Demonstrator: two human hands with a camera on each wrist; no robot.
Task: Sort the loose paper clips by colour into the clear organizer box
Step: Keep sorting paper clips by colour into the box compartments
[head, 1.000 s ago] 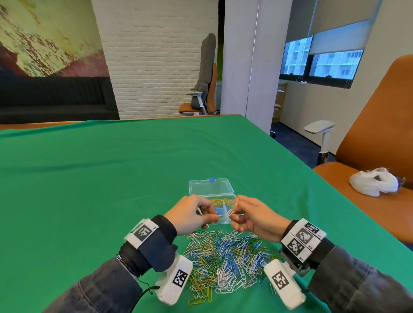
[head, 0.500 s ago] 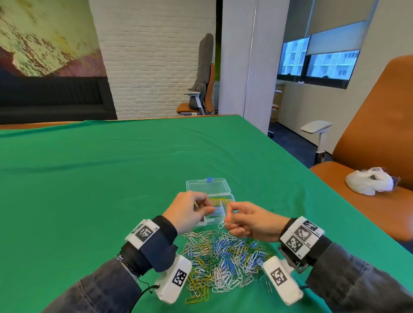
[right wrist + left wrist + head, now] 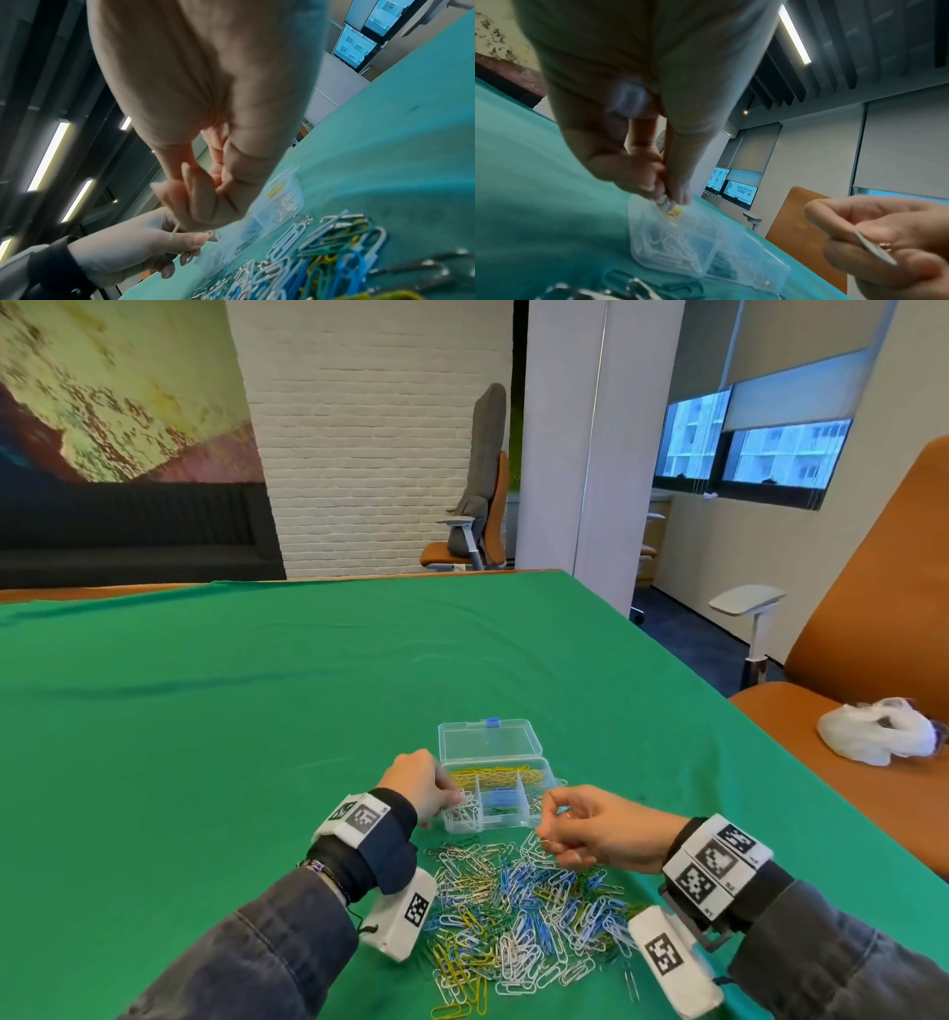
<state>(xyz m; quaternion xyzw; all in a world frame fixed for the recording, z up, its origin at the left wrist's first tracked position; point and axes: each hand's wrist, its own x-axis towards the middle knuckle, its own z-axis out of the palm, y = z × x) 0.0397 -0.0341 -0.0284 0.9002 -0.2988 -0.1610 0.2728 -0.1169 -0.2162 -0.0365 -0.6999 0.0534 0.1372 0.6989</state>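
head view: both hands pinch clips over organizer box [image 3: 495, 783]; orange chair [image 3: 868, 629] beside table.

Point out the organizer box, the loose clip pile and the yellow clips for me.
organizer box [image 3: 491, 749]: head view, on its open clear lid.
loose clip pile [image 3: 518, 911]: head view, middle of the heap.
yellow clips [image 3: 493, 774]: head view, in the box's far compartment.
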